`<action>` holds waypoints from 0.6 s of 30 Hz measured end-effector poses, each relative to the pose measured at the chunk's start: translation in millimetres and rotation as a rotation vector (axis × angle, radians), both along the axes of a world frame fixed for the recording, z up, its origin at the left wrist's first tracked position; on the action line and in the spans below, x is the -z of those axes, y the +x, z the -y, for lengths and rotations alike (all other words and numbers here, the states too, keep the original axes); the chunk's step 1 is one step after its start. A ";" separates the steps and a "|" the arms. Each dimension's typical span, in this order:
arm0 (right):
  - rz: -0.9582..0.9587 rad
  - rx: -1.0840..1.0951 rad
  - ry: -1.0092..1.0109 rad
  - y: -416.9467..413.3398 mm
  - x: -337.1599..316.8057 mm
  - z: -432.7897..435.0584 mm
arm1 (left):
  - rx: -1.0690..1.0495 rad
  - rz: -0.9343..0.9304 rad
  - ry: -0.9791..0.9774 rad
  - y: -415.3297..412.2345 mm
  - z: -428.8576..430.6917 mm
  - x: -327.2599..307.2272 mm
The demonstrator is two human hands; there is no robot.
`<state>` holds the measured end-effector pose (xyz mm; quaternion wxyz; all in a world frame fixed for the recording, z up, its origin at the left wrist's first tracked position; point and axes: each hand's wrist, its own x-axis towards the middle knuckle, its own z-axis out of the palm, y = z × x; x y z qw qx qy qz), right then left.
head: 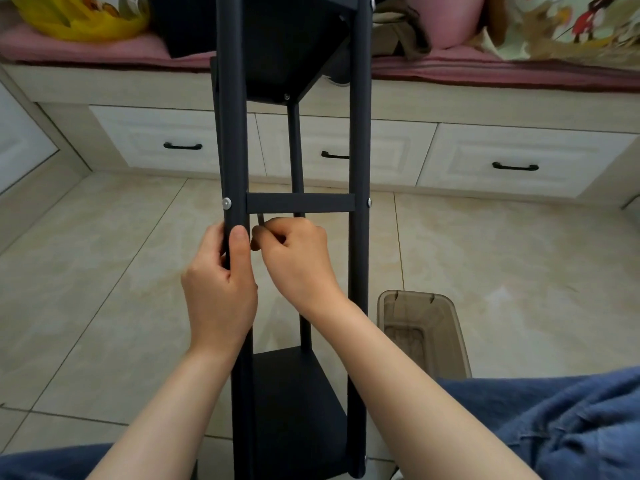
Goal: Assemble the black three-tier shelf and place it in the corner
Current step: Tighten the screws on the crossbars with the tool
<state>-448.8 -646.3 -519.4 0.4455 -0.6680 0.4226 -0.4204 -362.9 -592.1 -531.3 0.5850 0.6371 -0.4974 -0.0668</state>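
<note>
Black shelf (360, 133): long axis runs 6–12 o'clock, held above the tiled floor (519, 254). Far end w/ tier panel points to the drawer unit (519, 161) at 12; near end w/ tier panel sits between the person's knees at 6. Left hand (221, 289): wrapped round left post (228, 133), thumb on front, just below screw (227, 203). Right hand (298, 258): fingers curled, pinching a thin dark tool (260, 221) just under crossbar (300, 203); tool type can't be told. Tinted plastic box (450, 323) on floor at approx. 4 o'clock, beside right post.

Shelf (300, 202) matt black; screw (227, 202) shiny metal; floor (485, 254) glossy tile; bin (420, 327) translucent plastic.
</note>
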 end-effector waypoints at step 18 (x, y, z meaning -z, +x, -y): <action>0.057 0.054 0.002 17.2 8.5 5.1 | -0.009 0.020 -0.007 0.8 2.2 0.7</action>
